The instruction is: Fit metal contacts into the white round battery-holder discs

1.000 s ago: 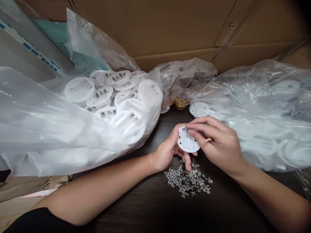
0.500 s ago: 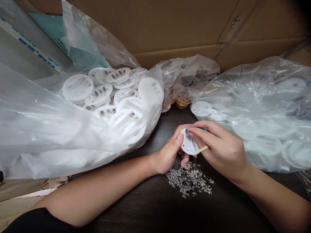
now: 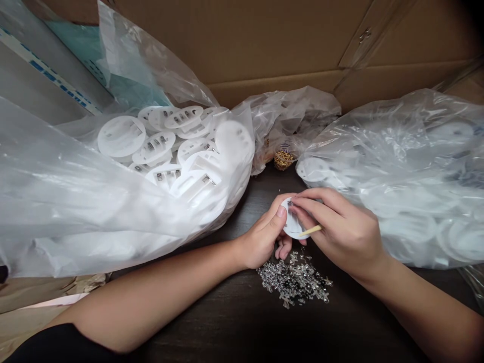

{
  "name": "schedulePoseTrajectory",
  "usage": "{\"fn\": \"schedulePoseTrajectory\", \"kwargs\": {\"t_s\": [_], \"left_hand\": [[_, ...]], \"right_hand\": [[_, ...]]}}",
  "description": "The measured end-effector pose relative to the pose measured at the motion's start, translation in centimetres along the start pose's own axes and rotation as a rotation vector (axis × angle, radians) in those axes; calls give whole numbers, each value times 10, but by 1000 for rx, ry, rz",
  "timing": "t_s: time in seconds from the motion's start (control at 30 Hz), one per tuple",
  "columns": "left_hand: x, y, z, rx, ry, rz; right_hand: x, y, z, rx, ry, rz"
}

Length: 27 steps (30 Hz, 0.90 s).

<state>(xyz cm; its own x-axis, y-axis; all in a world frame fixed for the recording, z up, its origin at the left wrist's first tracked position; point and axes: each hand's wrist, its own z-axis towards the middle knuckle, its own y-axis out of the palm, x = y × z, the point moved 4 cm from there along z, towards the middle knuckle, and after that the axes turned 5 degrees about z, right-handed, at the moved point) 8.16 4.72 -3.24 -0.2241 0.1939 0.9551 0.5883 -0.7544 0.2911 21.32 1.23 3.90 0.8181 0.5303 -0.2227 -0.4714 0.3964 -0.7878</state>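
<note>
A brown cardboard carton (image 3: 234, 45) stood behind a dark wooden tabletop (image 3: 212, 327). A large clear plastic bag (image 3: 64, 201) on the left spilled white plastic discs (image 3: 121, 136) fitted with small metal springs, and a second clear plastic bag (image 3: 401, 146) of similar discs lay on the right. At upper left, a blue-and-white printed strip (image 3: 49, 73) carried lettering too blurred to read. Between the bags sat a small clump of gold-coloured pins (image 3: 283, 160). The left hand (image 3: 260, 239) held one white disc (image 3: 292, 219) upright between thumb and fingers, just above a heap of silver cross charms (image 3: 295, 281). The right hand (image 3: 344, 227) pinched a thin wooden stick (image 3: 310, 231), its fingertips (image 3: 297, 204) pressed against the disc's upper part.
</note>
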Motion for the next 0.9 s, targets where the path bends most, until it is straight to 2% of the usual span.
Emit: {"fn": "schedulePoseTrajectory", "kwargs": {"t_s": [0.2, 0.6, 0.9], "left_hand": [[5, 2, 1, 10, -12, 56], [5, 5, 4, 23, -39, 54], [4, 5, 4, 39, -16, 72]], "right_hand": [[-1, 0, -3, 19, -103, -121], [-4, -3, 2, -7, -122, -95], [-7, -3, 4, -38, -183, -180]]}}
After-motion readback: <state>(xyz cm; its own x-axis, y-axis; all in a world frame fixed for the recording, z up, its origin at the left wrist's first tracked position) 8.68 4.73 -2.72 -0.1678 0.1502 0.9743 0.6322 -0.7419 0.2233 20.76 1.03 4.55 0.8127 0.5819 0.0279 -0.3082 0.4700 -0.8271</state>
